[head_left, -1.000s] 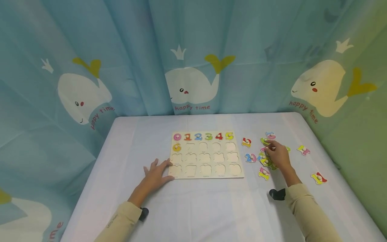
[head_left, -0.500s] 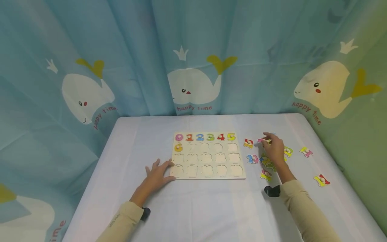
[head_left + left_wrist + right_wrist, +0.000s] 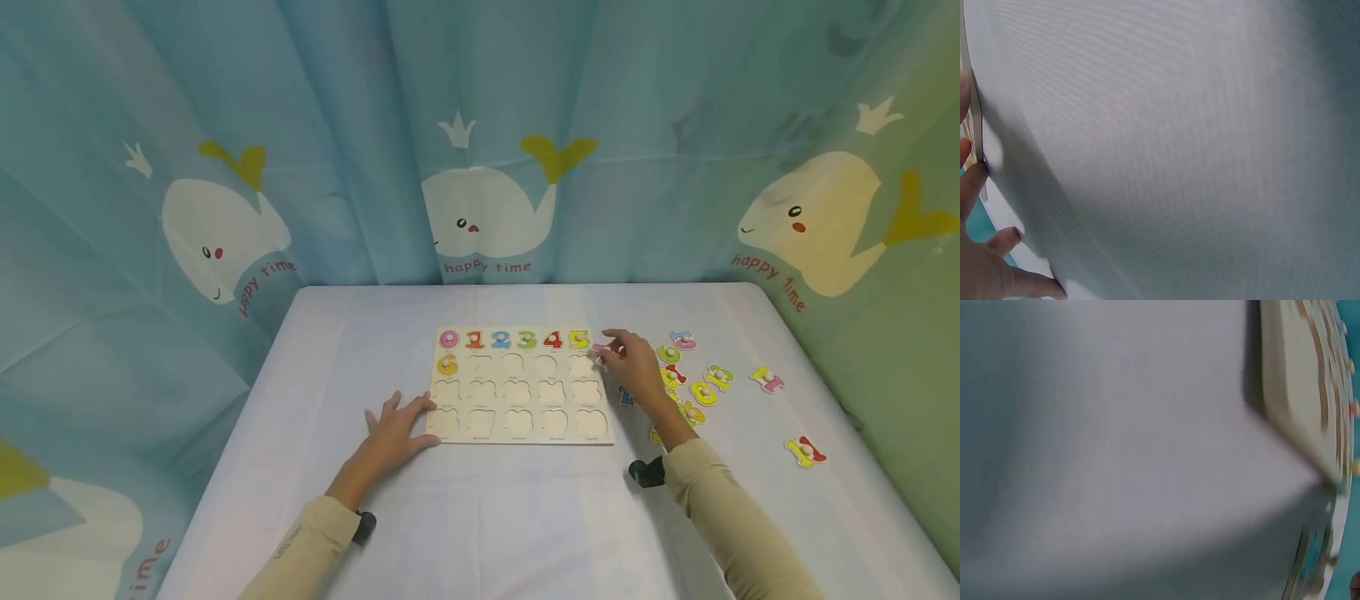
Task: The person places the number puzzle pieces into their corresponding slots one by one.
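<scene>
A wooden number puzzle board (image 3: 525, 375) lies on the table with the pieces 0 to 6 seated in its upper left slots. My left hand (image 3: 390, 433) rests at the board's left edge, fingers spread, fingertips on its rim. In the left wrist view, some fingers (image 3: 972, 187) touch the board's side (image 3: 974, 94). Off the board's upper right corner, my right hand (image 3: 633, 367) pinches a pink number piece (image 3: 601, 351) between thumb and fingers. The right wrist view catches the board's corner (image 3: 1300, 381) and only a fingertip (image 3: 1355, 586) of that hand.
Several loose number pieces with knobs lie right of the board, including a yellow-green piece (image 3: 703, 393) and a blue-pink one (image 3: 683, 339). Farther right are a yellow-pink piece (image 3: 767, 380) and a red-yellow piece (image 3: 806, 452). A whale-print curtain (image 3: 360, 167) hangs behind the table.
My right hand has picked the pink piece from the loose pieces and carried it left to the board's right edge. The left hand stays at the board.
</scene>
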A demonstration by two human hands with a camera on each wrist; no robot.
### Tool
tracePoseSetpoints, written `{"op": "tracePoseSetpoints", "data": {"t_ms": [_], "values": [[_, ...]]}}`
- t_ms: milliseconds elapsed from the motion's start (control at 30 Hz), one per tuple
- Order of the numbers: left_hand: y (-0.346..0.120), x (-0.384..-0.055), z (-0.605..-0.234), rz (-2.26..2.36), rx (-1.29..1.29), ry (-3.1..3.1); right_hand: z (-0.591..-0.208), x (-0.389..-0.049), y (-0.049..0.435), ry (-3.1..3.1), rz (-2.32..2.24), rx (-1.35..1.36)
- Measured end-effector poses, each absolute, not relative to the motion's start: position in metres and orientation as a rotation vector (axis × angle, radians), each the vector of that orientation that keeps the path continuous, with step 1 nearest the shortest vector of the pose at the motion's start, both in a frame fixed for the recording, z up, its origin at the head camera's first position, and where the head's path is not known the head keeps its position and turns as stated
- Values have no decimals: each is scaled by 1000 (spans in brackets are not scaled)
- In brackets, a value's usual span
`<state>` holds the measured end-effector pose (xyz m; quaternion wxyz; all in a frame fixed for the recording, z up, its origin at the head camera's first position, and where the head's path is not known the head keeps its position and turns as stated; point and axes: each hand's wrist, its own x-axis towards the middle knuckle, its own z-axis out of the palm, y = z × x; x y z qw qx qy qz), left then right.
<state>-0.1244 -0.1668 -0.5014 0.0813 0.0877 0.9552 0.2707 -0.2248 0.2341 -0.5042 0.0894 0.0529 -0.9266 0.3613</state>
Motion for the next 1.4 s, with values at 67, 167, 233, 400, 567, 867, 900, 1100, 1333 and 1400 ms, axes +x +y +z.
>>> {"op": "tracePoseSetpoints", "data": {"t_ms": [67, 167, 233, 400, 567, 867, 900, 1100, 1333, 1400], "values": [[-167, -125, -502, 808, 261, 2859, -507, -227, 222, -2757, 1080, 206], [-167, -125, -502, 800, 259, 2860, -509, -230, 204, -2744, 1094, 286], [-167, -126, -503, 792, 255, 2859, -509, -232, 191, -2741, 1132, 319], [-167, -126, -501, 785, 245, 2864, -507, -238, 155, -2779, 1196, 371], [-166, -126, -498, 789, 244, 2856, -509, -241, 123, -2853, 1151, 465], [-167, -127, -499, 781, 287, 2875, -513, -240, 87, -2889, 1138, 534], [-167, -127, -499, 783, 299, 2873, -513, -240, 85, -2891, 1141, 523], [-168, -127, -502, 754, 392, 2864, -514, -242, 73, -2897, 1162, 509], [-168, -126, -500, 790, 408, 2850, -516, -245, 61, -2888, 1148, 542], [-168, -126, -499, 791, 405, 2852, -516, -246, 58, -2878, 1142, 560]]}}
